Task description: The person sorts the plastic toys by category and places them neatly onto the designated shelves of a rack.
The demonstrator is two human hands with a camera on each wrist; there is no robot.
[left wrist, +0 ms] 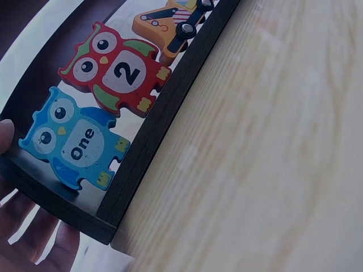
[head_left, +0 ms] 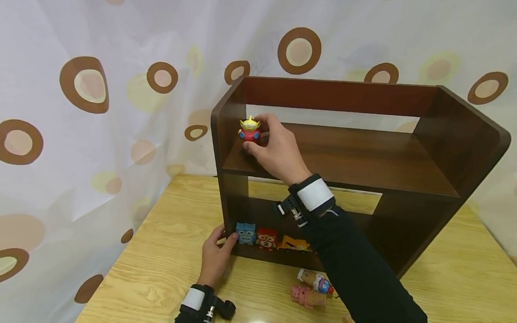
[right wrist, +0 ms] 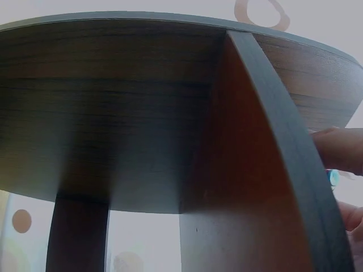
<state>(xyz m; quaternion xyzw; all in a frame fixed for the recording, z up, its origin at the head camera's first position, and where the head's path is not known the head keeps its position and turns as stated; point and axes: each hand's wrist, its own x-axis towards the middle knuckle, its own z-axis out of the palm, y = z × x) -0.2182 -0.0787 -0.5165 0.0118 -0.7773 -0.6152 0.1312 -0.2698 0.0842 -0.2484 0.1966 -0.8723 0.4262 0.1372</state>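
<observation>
A small alien figurine (head_left: 249, 129) with a yellow head and a red and blue body is at the left end of the upper board. My right hand (head_left: 281, 148) pinches it between thumb and fingers; in the right wrist view the fingers (right wrist: 340, 150) are partly hidden by the board. My left hand (head_left: 215, 257) grips the left side panel of the dark wooden shelf (head_left: 352, 155) low down, thumb inside and fingers outside. Close to that thumb stands a blue owl block (left wrist: 76, 139) marked One, then a red owl block (left wrist: 116, 71) marked 2.
An orange toy vehicle (head_left: 295, 244) sits right of the owls on the lower board, partly behind my right sleeve. On the wooden table (head_left: 154, 273) before the shelf lie a pink toy (head_left: 308, 297) and a multicoloured toy (head_left: 315, 280). A patterned cloth (head_left: 128, 40) hangs behind.
</observation>
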